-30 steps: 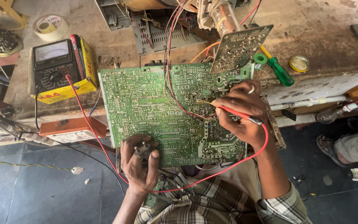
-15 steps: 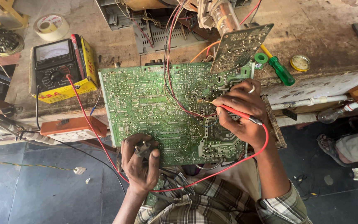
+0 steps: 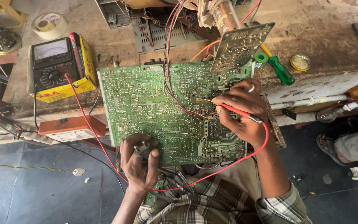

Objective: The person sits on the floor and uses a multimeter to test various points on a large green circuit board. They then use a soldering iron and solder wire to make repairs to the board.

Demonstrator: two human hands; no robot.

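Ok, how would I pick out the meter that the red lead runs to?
Start at the big green circuit board mid-bench and go to its upper left corner. The meter lies just beyond: a black dial-faced box in a yellow case, with a roll of tape above it.

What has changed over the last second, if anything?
Nothing visibly changed. The right hand still presses the red probe to the green board, the left hand still grips the plug at the board's near edge, and the meter sits where it was.
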